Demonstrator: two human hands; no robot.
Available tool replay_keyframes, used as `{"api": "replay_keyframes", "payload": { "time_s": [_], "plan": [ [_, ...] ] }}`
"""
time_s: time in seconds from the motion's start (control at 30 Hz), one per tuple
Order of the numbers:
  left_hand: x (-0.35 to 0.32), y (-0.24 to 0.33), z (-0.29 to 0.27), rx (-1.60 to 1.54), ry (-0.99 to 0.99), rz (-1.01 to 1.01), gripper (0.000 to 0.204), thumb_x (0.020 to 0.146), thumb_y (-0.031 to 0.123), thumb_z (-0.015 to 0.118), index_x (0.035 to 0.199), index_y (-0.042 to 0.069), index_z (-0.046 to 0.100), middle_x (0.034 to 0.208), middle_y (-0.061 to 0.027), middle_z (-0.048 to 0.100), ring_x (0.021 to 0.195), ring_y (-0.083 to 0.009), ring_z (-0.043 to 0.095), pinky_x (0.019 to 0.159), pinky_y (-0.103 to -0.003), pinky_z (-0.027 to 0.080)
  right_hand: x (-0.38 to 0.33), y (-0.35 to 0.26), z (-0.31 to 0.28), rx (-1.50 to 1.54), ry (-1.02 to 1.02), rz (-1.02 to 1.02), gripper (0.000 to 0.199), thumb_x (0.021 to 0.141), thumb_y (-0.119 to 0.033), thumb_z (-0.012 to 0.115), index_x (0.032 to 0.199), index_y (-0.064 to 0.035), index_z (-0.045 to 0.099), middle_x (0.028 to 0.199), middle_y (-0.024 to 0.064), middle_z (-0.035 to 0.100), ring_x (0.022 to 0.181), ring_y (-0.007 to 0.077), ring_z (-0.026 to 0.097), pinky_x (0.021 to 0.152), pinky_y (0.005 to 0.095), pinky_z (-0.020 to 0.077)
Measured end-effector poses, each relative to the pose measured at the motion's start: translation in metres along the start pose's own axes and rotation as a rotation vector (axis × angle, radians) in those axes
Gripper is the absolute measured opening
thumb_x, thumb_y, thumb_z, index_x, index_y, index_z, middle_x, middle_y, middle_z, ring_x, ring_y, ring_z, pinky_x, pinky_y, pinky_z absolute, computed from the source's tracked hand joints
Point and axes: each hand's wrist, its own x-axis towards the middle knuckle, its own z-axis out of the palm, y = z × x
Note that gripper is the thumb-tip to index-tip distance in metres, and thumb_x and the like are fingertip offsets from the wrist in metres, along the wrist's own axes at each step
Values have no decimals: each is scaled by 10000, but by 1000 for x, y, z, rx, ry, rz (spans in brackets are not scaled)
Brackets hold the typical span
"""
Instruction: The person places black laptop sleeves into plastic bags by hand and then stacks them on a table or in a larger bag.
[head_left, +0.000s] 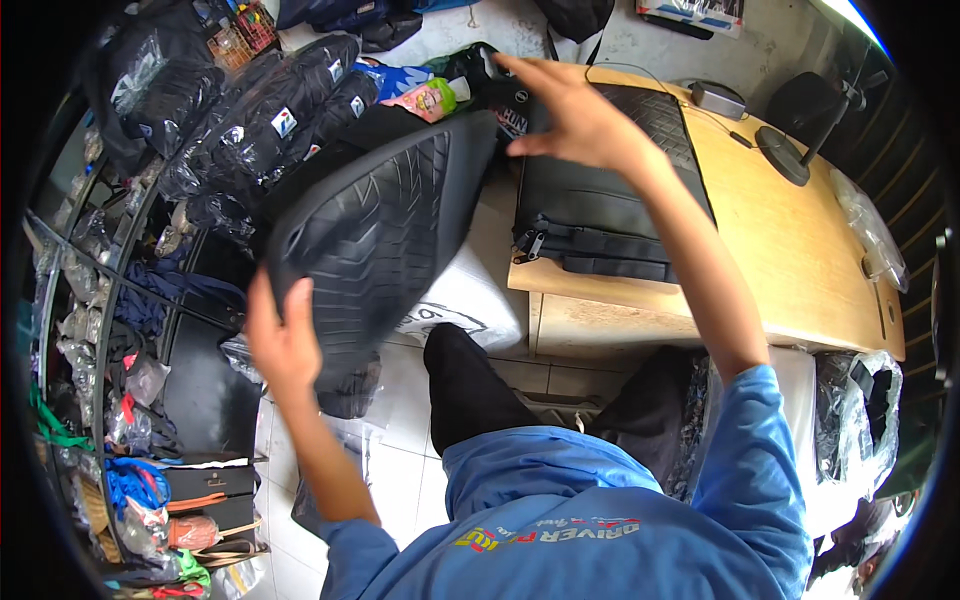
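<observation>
This looks like a small shop or stockroom selling bags and accessories. Black goods sealed in clear plastic bags (262,120) are piled high at the left, and a rack (85,300) beside them is crowded with more small packed items, straps and coloured cords. A wooden desk (790,240) at the right carries a black laptop bag (610,215), a cable and a small desk lamp (800,150). More wrapped stock (860,420) sits on the pale tiled floor (400,480) under the desk
</observation>
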Motion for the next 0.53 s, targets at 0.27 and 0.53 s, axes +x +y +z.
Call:
{"api": "replay_keyframes", "payload": {
  "time_s": [0.27,0.53],
  "plan": [
    [129,45,-97,434,486,722,334,817,39,659,1145,18,604,1131,-133,623,1014,-247,591,905,-327,442,15,-83,11,581,132,66,294,826,-256,664,1013,-31,644,874,120,664,763,223,640,710,306,487],
    [137,61,47,-55,440,182,799,819,380,673,1362,-48,273,1334,-244,413,1275,-318,374,1064,-406,270,-27,-49,-71,1080,393,496,294,901,-154,563,1144,11,580,936,100,662,835,160,644,775,266,515]
  ]
}}
